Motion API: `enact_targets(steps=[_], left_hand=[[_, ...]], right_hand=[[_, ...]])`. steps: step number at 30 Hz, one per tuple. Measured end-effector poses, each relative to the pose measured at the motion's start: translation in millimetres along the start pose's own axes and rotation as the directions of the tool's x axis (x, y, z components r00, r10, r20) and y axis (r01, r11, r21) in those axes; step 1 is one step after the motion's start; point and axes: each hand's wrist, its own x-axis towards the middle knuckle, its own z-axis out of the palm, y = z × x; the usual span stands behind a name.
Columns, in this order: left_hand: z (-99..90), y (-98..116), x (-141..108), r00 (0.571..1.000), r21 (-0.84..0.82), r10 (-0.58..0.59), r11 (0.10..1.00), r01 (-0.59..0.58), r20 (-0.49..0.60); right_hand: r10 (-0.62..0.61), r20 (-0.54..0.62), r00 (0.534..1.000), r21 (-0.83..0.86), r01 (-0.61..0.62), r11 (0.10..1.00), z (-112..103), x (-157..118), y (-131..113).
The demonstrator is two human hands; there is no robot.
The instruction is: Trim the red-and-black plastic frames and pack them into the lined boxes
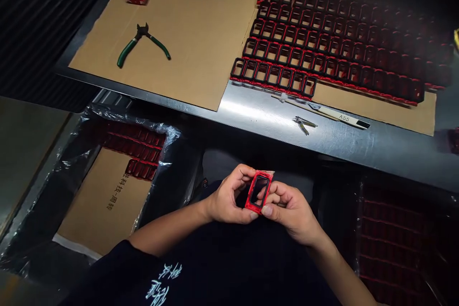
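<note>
Between my hands, above my lap, is a red rectangular frame (251,190) with a black inner rim and an open middle. My left hand (229,198) grips its left side, thumb at the lower corner and fingers at the upper one. My right hand (289,208) pinches the right side, with the thumb at the lower right corner. Some right fingertips show behind the opening. Rows of similar red-and-black frames (285,78) stand on the table above my hands.
Green-handled cutting pliers (142,40) lie spread on a cardboard sheet (193,24). Nail clippers (304,124) and a white tool marked A55 (333,114) lie near the metal table edge (251,126). A plastic-lined bin (167,129) at left holds cardboard and frames; more frames (390,239) lie at lower right.
</note>
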Motion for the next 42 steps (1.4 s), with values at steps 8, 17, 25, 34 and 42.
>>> enact_targets(steps=[8,17,25,34,42], left_hand=[[1.7,2.5,4.0,0.993,0.144,0.118,0.983,-0.114,-0.022],[1.1,1.3,4.6,0.994,0.206,0.093,0.975,-0.078,-0.065],[-1.6,-6.4,-1.2,0.997,0.08,-0.034,0.996,0.04,-0.076],[-4.4,-11.7,-3.2,0.992,-0.09,-0.124,0.988,0.123,-0.01],[-1.9,-10.8,-3.6,0.986,-0.115,-0.165,0.98,0.161,-0.02]], right_hand=[[0.025,0.036,0.999,0.073,-0.028,0.997,-11.8,8.3,9.7],[0.024,0.049,0.998,0.098,-0.029,0.995,-16.8,6.9,19.9],[0.027,-0.027,0.999,0.033,-0.026,0.999,-6.9,8.3,12.0],[0.015,-0.137,0.99,-0.072,-0.025,0.997,3.9,5.3,2.0],[0.031,-0.14,0.99,-0.101,-0.045,0.994,4.1,5.3,1.4]])
